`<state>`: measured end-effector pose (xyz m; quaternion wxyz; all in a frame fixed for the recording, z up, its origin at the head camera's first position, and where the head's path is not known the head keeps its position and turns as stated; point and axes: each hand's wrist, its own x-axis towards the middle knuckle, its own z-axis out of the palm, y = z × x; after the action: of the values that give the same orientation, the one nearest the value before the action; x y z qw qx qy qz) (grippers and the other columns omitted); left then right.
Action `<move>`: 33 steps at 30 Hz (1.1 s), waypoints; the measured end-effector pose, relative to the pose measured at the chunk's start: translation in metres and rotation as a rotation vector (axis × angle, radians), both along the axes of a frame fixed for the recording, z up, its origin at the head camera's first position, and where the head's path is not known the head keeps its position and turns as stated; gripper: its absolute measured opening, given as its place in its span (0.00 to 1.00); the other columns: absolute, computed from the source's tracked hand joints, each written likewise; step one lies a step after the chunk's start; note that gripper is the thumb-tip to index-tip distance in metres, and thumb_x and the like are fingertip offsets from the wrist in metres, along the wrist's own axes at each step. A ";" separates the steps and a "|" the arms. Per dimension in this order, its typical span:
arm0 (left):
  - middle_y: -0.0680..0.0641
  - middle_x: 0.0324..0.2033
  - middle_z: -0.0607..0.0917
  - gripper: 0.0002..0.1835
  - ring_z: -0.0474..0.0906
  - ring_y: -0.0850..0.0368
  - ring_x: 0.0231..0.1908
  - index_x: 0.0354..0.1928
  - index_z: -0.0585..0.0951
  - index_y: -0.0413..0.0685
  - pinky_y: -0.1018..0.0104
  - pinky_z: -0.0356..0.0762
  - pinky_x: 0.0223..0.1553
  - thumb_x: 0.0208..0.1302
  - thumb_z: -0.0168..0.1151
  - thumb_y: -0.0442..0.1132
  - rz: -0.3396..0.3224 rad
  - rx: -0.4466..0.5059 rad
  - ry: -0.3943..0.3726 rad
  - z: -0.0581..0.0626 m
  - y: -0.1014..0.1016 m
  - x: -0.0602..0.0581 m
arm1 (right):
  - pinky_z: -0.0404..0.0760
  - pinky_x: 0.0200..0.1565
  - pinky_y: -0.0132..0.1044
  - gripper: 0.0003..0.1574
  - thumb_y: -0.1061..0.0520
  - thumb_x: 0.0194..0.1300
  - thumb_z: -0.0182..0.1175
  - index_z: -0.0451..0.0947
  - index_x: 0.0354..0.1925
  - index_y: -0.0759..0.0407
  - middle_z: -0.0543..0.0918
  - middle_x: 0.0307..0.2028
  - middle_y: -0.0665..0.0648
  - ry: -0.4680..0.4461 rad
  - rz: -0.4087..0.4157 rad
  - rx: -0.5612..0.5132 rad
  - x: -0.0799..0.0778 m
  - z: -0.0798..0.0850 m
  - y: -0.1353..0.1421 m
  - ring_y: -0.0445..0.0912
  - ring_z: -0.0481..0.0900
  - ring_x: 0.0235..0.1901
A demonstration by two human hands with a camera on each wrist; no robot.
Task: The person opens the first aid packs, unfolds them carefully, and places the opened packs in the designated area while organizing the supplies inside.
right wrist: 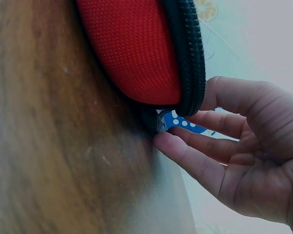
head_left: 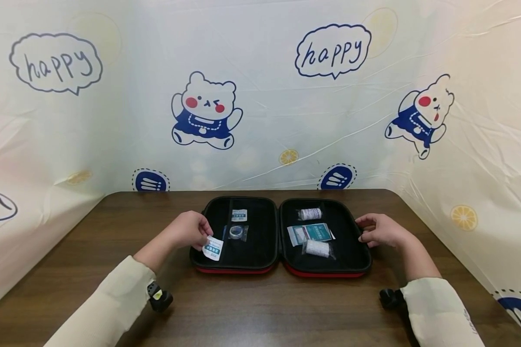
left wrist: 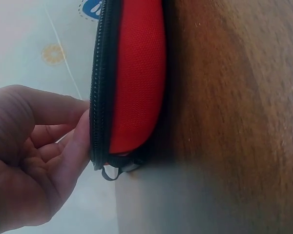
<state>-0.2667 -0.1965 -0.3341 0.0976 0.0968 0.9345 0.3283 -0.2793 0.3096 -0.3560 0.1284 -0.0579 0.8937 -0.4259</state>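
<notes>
A red zippered first-aid case (head_left: 252, 271) with a black lining lies open on the table. My left hand (head_left: 190, 230) pinches a small white-and-blue packet (head_left: 213, 248) over the left half's outer edge; the rim hides the packet in the left wrist view. Another such packet (head_left: 239, 215) and a clear bag holding a white roll (head_left: 236, 233) sit in that half. My right hand (head_left: 383, 230) holds the case's right edge, fingers at the rim and thumb lower, beside a dark strap (right wrist: 154, 119). The right half holds two wrapped bandage rolls (head_left: 310, 214) (head_left: 318, 248) and teal-and-white packets (head_left: 317, 232).
The brown wooden table (head_left: 260, 313) extends in front of the case and to both sides. Behind it hangs a pale printed curtain (head_left: 260, 106) with cartoon bears. Each wrist carries a black camera (head_left: 159, 298).
</notes>
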 end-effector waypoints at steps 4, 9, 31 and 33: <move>0.44 0.28 0.82 0.07 0.80 0.54 0.28 0.33 0.82 0.37 0.64 0.84 0.29 0.53 0.68 0.23 -0.010 0.035 -0.026 -0.002 0.001 0.000 | 0.85 0.42 0.46 0.37 0.67 0.57 0.67 0.65 0.62 0.73 0.70 0.57 0.77 0.003 -0.001 0.001 0.000 0.000 0.000 0.55 0.79 0.44; 0.44 0.29 0.82 0.08 0.81 0.54 0.29 0.36 0.82 0.38 0.63 0.84 0.31 0.55 0.68 0.24 -0.010 0.084 -0.072 -0.006 0.003 0.000 | 0.85 0.42 0.46 0.37 0.67 0.57 0.68 0.65 0.62 0.73 0.71 0.57 0.77 0.009 0.002 0.004 0.000 0.000 0.000 0.54 0.79 0.42; 0.43 0.25 0.81 0.15 0.82 0.54 0.24 0.46 0.78 0.32 0.60 0.85 0.29 0.56 0.63 0.19 -0.010 0.238 -0.145 -0.019 0.027 0.000 | 0.85 0.42 0.46 0.37 0.67 0.57 0.67 0.65 0.62 0.73 0.71 0.57 0.77 0.009 0.002 0.008 0.000 0.001 0.000 0.54 0.79 0.43; 0.43 0.24 0.81 0.15 0.82 0.53 0.24 0.47 0.77 0.32 0.59 0.85 0.29 0.56 0.63 0.20 -0.007 0.240 -0.144 -0.018 0.028 0.000 | 0.85 0.42 0.46 0.37 0.67 0.57 0.68 0.65 0.62 0.73 0.71 0.57 0.77 0.008 0.001 0.007 0.000 0.000 0.000 0.54 0.79 0.43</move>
<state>-0.2667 -0.1685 -0.3525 0.1535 0.0871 0.8788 0.4433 -0.2789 0.3094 -0.3555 0.1252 -0.0596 0.8957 -0.4226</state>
